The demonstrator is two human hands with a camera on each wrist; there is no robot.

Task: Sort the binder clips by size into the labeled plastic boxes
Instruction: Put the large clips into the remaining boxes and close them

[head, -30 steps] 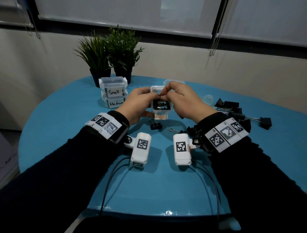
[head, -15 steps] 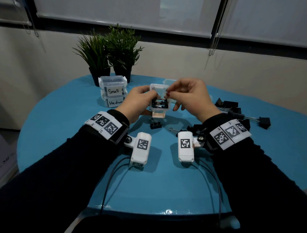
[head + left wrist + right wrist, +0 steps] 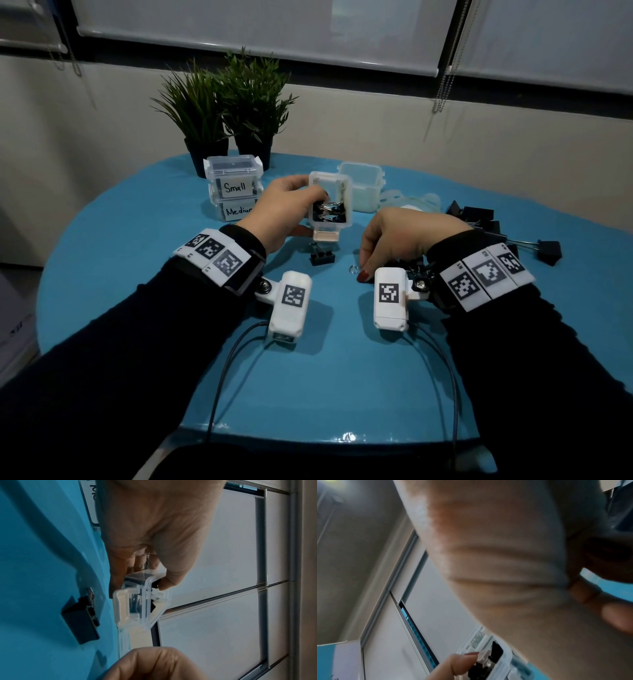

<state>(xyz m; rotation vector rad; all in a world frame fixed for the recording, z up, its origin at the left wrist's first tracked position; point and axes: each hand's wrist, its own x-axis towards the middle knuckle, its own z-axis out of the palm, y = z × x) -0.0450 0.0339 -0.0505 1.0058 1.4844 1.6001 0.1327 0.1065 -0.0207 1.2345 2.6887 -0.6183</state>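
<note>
While left hand (image 3: 286, 209) still grips the tilted open box (image 3: 330, 205) of clips near the table's (image 3: 137, 274) far edge, right hand (image 3: 394, 240) has dropped away, fingers curled toward loose binder clips (image 3: 407, 269)—pinch unclear, next pick likely.

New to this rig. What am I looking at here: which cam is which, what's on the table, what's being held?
No robot: a person sorting binder clips with bare hands. The wide picture comes from a head camera; the other two come from the white cameras strapped under each wrist.

The left hand holds an open clear box with clips inside, tilted toward the person. The right hand reaches down to small clips by its wrist; whether it grips one is hidden.

On the blue table: stacked boxes labelled Small and Medium, an open box, a loose clip, larger clips, two plants.
</note>
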